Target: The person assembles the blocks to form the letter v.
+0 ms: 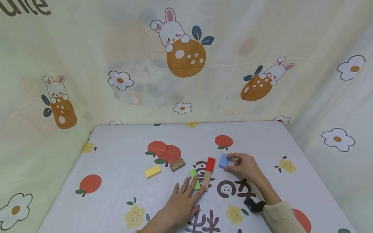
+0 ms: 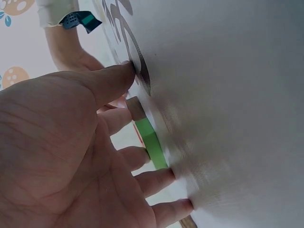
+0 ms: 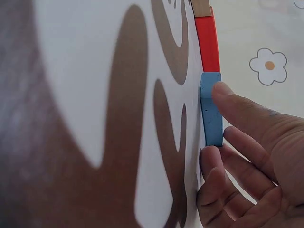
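1. Blue block, one: on the worktop, just right of the red block; pinched endwise between thumb and fingers of the right hand.
2. Red block, one, and tan block, one: in line, red at the far end, seemingly meeting end to end.
3. Green block, one: slanted, just left of the tan, partly covered by fingers of the left hand, which is spread with fingers extended, touching rather than gripping.
4. Brown block and yellow block, one each: farther left, apart from each other. Total blocks: six.
5. Worktop: white, printed with red fruit, yellow flowers and dark lettering. Behind, a cream cloth bears three rabbits.
6. Edges: far edge straight, side edges splaying toward the viewer. All blocks lie well inside; broad room extends left of the yellow and right of the right hand.
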Demonstrator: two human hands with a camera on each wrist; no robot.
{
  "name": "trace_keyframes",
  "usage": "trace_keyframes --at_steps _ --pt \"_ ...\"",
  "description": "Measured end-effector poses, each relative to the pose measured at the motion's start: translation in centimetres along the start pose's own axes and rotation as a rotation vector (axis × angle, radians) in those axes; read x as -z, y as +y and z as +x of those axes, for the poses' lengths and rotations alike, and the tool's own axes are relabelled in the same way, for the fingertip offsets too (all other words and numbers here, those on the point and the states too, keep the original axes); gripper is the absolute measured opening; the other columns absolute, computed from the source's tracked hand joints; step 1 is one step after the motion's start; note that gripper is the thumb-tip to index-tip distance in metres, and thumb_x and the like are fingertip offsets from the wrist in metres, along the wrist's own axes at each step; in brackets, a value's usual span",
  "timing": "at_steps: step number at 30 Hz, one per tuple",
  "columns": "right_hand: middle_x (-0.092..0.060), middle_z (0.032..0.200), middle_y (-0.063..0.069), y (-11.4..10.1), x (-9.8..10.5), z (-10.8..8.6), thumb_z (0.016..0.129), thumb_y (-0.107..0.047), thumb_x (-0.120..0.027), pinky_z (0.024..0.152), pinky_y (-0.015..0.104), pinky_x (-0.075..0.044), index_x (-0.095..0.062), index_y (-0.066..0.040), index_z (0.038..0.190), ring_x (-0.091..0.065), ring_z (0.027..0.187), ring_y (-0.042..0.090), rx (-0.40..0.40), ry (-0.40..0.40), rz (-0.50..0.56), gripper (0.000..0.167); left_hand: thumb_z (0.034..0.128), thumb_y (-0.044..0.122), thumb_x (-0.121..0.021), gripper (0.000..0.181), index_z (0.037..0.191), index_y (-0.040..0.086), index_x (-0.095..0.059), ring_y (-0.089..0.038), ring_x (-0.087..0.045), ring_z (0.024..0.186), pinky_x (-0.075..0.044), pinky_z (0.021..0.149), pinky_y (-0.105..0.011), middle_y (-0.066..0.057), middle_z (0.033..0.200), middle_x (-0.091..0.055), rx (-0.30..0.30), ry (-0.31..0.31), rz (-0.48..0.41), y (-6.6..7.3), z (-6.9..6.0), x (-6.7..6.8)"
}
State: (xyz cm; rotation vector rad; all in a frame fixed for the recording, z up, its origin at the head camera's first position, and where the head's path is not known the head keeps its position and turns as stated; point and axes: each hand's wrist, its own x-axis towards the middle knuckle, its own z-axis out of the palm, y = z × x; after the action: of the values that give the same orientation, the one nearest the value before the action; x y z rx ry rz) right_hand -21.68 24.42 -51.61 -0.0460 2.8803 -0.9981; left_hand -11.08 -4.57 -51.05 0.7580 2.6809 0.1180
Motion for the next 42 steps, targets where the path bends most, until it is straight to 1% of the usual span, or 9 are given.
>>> trace_keyframes --at_steps 7,12,18,32,37,42 --pt "-0.065 0.083 0.005 0.1 -0.2 0.5 0.083 -0.027 -0.091 0.057 0.028 -0.048 -0.072 -0.013 0.136 -0.056 0.077 0.020 -0.008 0.006 0.034 0.058 0.1044 0.054 -0.058 0.072 0.167 0.047 -0.023 -0.031 -0.019 0.167 -0.033 0.128 -0.062 0.002 0.182 -0.011 0.000 0.000 -0.006 0.0 -0.1 0.0" --pt "-0.063 0.083 0.006 -0.1 -0.2 0.7 0.085 -0.027 -0.090 0.058 0.028 -0.047 -0.069 -0.014 0.140 -0.055 0.078 0.020 -0.030 -0.003 0.048 0.061 0.1042 0.054 -0.058 0.073 0.167 0.048 -0.022 -0.031 -0.019 0.167 -0.033 0.128 -0.062 0.002 0.182 -0.011 0.001 -0.001 -0.009 0.0 -0.1 0.1" --pt "-0.064 0.080 0.007 -0.1 -0.3 1.2 0.085 -0.027 -0.090 0.057 0.028 -0.045 -0.066 -0.011 0.144 -0.054 0.075 0.020 -0.033 -0.008 0.049 0.066 0.1039 0.055 -0.058 0.073 0.167 0.048 -0.022 -0.031 -0.020 0.167 -0.033 0.128 -0.062 0.003 0.182 -0.011 0.003 0.001 0.001 0.0 -0.1 0.2" --pt "-0.063 0.080 0.007 -0.1 -0.5 2.1 0.085 -0.026 -0.090 0.061 0.028 -0.044 -0.065 -0.009 0.145 -0.054 0.077 0.021 -0.037 -0.011 0.048 0.067 0.1036 0.055 -0.058 0.073 0.167 0.048 -0.023 -0.031 -0.021 0.167 -0.034 0.128 -0.062 0.003 0.181 -0.012 0.002 -0.003 0.009 0.1 0.0 0.1" --pt "-0.064 0.082 0.008 -0.2 -0.4 2.5 0.086 -0.027 -0.089 0.064 0.029 -0.045 -0.066 -0.010 0.144 -0.055 0.078 0.021 -0.026 -0.010 0.038 0.065 0.1038 0.055 -0.058 0.073 0.167 0.048 -0.022 -0.031 -0.021 0.167 -0.034 0.128 -0.062 0.003 0.181 -0.011 0.001 -0.002 0.006 0.1 0.0 0.2" --pt "-0.064 0.080 0.008 -0.1 -0.6 2.8 0.085 -0.026 -0.090 0.064 0.030 -0.045 -0.066 -0.008 0.142 -0.055 0.076 0.021 -0.009 -0.011 0.041 0.064 0.1044 0.056 -0.056 0.072 0.167 0.048 -0.021 -0.031 -0.020 0.167 -0.034 0.128 -0.062 0.003 0.182 -0.010 -0.001 -0.005 0.003 0.0 -0.1 0.2"
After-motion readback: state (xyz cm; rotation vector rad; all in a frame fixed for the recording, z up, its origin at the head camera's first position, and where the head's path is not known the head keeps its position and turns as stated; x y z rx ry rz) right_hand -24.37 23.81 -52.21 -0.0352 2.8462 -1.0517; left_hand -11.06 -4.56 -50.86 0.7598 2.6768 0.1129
